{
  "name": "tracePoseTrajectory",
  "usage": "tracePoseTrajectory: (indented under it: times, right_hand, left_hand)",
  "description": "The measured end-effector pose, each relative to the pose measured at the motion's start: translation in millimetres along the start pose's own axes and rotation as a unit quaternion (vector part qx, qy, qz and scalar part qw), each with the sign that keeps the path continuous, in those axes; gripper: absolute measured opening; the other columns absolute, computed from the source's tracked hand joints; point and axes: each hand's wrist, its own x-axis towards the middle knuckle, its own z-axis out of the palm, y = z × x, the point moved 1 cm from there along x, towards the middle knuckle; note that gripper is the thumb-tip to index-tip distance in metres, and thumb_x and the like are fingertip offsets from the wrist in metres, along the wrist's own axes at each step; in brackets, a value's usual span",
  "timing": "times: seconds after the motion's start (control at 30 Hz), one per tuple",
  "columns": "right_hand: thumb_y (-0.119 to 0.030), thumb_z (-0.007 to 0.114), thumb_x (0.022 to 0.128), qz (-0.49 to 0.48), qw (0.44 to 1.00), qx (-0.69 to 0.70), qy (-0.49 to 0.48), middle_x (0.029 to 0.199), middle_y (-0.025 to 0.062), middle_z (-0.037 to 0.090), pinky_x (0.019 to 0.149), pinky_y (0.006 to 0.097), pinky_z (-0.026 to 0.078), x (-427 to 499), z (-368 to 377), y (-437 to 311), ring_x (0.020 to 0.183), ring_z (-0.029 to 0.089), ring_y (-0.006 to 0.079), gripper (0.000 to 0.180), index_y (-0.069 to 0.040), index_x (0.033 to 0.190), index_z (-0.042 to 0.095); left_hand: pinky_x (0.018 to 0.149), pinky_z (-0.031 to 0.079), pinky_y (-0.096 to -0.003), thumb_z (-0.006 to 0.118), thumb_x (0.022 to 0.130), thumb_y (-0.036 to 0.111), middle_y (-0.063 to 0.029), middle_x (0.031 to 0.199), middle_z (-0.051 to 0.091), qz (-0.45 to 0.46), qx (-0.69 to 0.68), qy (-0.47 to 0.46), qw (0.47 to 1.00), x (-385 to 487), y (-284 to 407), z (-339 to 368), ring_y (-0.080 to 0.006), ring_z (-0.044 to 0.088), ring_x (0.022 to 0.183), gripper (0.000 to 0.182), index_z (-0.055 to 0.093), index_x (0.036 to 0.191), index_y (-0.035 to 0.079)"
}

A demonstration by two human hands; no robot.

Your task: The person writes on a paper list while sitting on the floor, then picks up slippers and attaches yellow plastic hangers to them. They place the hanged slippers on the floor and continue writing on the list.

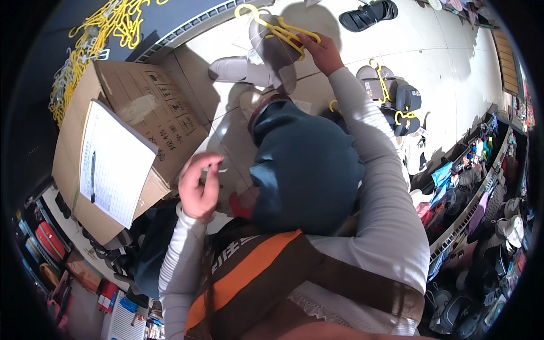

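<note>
My right hand (pixel 321 50) grips a yellow plastic hanger (pixel 282 32) by one end. Grey slippers (pixel 272 46) hang at the hanger above the tiled floor; how they are fastened is unclear. Another grey slipper (pixel 229 69) lies beside them, its sole side towards the box. My left hand (pixel 199 185) is raised between my bent knee and a cardboard box, thumb and forefinger curled with a small gap between their tips. A thin whitish strip shows behind the thumb; whether the hand holds it cannot be made out.
On the cardboard box (pixel 148 106) lie a lined paper pad (pixel 119 170) and a pen (pixel 93 176). Yellow and white hangers (pixel 106 29) are heaped behind it. Black sandals (pixel 368 16) and slippers on yellow hangers (pixel 382 83) rest on the floor. Stocked shelving (pixel 471 204) runs along the right.
</note>
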Motion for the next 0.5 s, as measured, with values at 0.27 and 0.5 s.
tracePoseTrajectory:
  times: [0.27,0.5]
  right_hand:
    - [-0.03,0.067,0.101,-0.326,0.915,-0.175,-0.161,0.101,0.0139,0.072,0.083,0.0357,0.055,19.1,7.0,-192.0,0.089,0.07,0.0287,0.031,-0.002,0.113,0.073]
    - [-0.017,0.068,0.098,-0.371,0.861,-0.26,-0.232,0.103,0.0125,0.072,0.086,0.0383,0.056,-13.4,4.8,-284.5,0.097,0.068,0.0319,0.019,-0.003,0.11,0.073]
  left_hand:
    - [0.114,0.04,-0.0408,0.077,0.088,0.016,-0.0217,0.144,0.052,0.082,-0.047,0.157,0.983,111.6,-8.4,16.1,-0.032,0.052,0.134,0.068,0.045,0.145,-0.003]
    - [0.089,0.05,-0.0276,0.076,0.096,0.032,-0.0059,0.106,0.073,-0.126,-0.123,-0.093,0.98,150.5,9.1,33.6,-0.0114,0.063,0.097,0.036,0.07,0.111,0.0]
